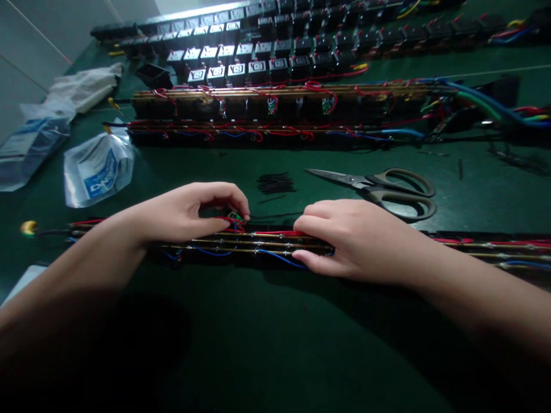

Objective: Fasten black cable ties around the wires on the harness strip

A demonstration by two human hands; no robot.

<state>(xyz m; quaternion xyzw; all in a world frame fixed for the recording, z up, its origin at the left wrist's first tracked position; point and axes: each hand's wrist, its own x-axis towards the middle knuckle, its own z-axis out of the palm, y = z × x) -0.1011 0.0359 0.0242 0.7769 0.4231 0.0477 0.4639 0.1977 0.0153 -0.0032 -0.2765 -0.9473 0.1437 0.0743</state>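
Green tabletop (258,338) comes first, spreading dark and wide from right under the person's forearms. Across it runs the near strip (258,244), a long black piece with thin brass-coloured rods and red and blue wires, passing beneath both hands. Farther back lie two more wired strips (193,97), side by side, and past them rows of black square modules (258,66), some catching a hard glare.

You can see the right hand (348,238) straddling the near strip, holding it with the fingers on its far side and the thumb on its near side. The left hand (185,212) is curled narrow above the same strip, thumb and fingertips drawn close. Over to the left sit clear plastic bags (101,166) with blue-and-white labels. Scissors (374,186) lie beyond the right hand, blades pointing left; beside their tip is a small heap of short black pieces (275,183). A yellow connector (29,228) is off the strip's left end. Smallest of all, a little green circuit board (236,218) is pinched in the left hand, just above the strip's far edge.
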